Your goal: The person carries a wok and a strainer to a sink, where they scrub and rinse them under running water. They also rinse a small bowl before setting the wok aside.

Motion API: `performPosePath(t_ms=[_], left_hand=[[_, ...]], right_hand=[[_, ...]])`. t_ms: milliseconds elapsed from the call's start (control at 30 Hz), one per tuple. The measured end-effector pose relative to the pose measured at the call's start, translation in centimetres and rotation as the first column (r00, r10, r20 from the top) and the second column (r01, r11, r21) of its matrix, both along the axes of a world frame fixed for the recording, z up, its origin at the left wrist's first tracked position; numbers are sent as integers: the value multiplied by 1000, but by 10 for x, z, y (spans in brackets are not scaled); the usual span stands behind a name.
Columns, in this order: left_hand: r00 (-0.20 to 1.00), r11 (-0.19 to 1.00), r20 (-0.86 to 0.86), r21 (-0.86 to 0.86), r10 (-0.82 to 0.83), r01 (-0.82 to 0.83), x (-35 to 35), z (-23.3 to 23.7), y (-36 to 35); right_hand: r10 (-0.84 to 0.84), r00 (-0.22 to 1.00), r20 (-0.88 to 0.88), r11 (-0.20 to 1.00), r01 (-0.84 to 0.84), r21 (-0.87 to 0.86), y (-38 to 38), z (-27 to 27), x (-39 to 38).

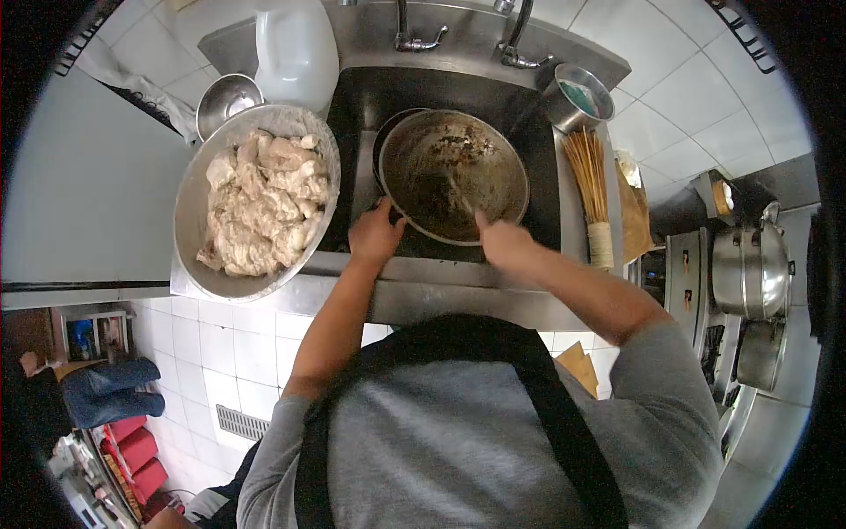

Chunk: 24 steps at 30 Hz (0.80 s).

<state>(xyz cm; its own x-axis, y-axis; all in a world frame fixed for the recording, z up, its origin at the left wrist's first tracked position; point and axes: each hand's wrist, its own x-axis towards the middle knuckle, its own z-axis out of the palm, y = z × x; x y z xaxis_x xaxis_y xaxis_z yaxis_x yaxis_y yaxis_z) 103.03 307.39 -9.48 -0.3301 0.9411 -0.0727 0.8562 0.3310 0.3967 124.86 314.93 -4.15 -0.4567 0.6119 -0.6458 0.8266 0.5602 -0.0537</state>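
A wide round metal pan (414,167) with dark, burnt-looking residue sits tilted in the sink. Part of another dark round vessel (380,145) shows behind its left rim. My left hand (376,234) grips the pan's near-left rim, thumb towards the inside. My right hand (504,243) is closed at the near-right rim, smeared by motion. From it a thin, blurred utensil (463,196) seems to reach into the pan; its kind I cannot make out.
Left of the sink (538,141) stands a large bowl of raw, coated chicken pieces (264,203), near a small metal bowl (227,101) and a white plastic jug (298,57). On the right are a stick brush (592,189) and a metal container (577,95). Pots (749,269) stand farther right.
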Motion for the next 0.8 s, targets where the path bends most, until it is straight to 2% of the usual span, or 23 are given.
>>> performPosePath(t_ms=[33,67,167,200,233,300,400,500,533,633,667,700,800], left_hand=[[1000,1000,0,-13,-4,4,0,2,0],[1000,1000,-4,-24,-7,6,1,-1,1],[1000,999,-13,-35,-6,6,-1,-7,3],[1000,1000,-9,-24,-3,2,0,-7,1],[1000,1000,-8,-6,4,-4,-1,-6,5],[1000,1000,8,-14,-25,25,0,1,3],[998,998,-2,-11,-67,67,1,-1,2],[998,997,-23,44,-55,56,-2,-6,4],[998,997,-21,60,-52,54,1,-9,2],[998,994,-33,91,-55,57,-1,-13,1],[998,995,-21,81,-60,61,0,-13,1],[998,996,-12,68,-64,65,0,-9,1],[998,995,-2,69,-67,67,-1,-8,0]], right_hand=[[-43,998,-53,996,47,70,20,-15,-4],[-71,997,-20,987,73,143,44,-36,-12],[-142,990,22,989,141,53,56,-31,-18],[-68,998,-4,995,69,66,38,-20,-10],[-68,998,-5,998,68,-7,19,-8,-4],[-53,994,99,995,61,-83,-3,7,-6],[-86,996,38,993,83,86,40,-19,-23],[-222,974,43,971,217,103,70,-29,-26],[-120,986,120,987,106,117,66,-27,-16],[-6,963,270,996,-20,91,40,-24,16],[25,978,209,979,-66,192,48,-23,22],[73,993,89,972,-91,217,65,-24,26],[199,973,118,927,-225,298,95,-14,3]])
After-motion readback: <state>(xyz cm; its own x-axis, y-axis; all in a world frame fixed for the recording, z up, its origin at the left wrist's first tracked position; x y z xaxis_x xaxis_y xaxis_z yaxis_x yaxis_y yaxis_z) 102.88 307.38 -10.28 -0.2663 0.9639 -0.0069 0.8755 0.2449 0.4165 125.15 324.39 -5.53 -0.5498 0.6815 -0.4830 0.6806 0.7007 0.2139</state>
